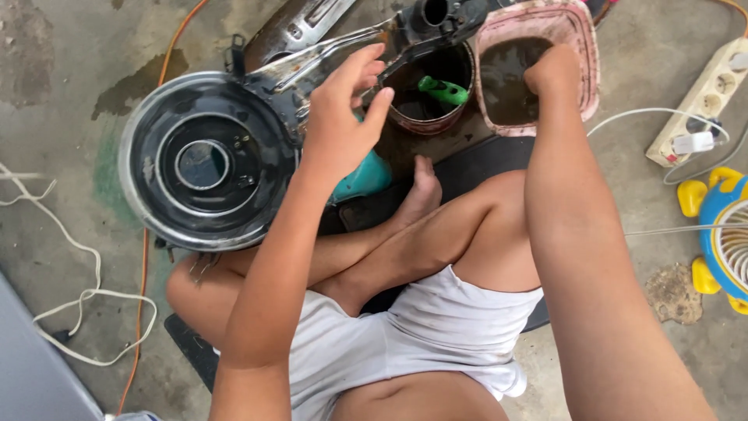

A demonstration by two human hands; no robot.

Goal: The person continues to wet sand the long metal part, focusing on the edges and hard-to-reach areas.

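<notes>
Now the left hand (pixel 336 125) grips a metal part (pixel 312 66) joined to the round black air-cleaner housing (pixel 204 160) just left of it, fingers curled over its edge. Well to its right, the right hand (pixel 552 72) is closed into a fist, dipped into the pink tub (pixel 586 47) of dark liquid, beside a can holding a green brush (pixel 442 90)

One round black metal housing (pixel 204 160), one rusty tin (pixel 428 97), one pink square tub (pixel 538 66), one green-handled brush (pixel 444 91), one power strip (pixel 701 105), one small fan (pixel 725 238), two hands.
</notes>
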